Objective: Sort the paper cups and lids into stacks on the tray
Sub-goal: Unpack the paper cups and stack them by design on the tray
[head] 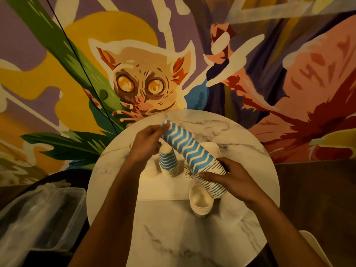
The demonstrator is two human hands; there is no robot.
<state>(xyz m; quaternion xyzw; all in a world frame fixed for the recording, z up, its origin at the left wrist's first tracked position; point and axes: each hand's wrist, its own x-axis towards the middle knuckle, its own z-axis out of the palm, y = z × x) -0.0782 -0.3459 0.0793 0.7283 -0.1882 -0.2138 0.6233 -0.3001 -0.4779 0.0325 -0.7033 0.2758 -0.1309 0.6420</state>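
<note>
A long stack of blue-and-white zigzag paper cups [189,153] lies tilted in the air above the white tray [163,191]. My right hand [229,176] grips its wide near end. My left hand [147,143] holds the narrow far end with its fingertips. A shorter stack of the same zigzag cups [168,162] stands upside down on the tray. A patterned cup [188,173] peeks out under the long stack. A stack of plain white cups [200,202] stands at the tray's near right corner.
The tray sits on a round marble table [183,237] against a painted mural wall. A clear plastic container [38,214] stands to the left, off the table. A stack of clear lids [231,207] rests right of the white cups. A pale chair edge [316,247] shows at bottom right.
</note>
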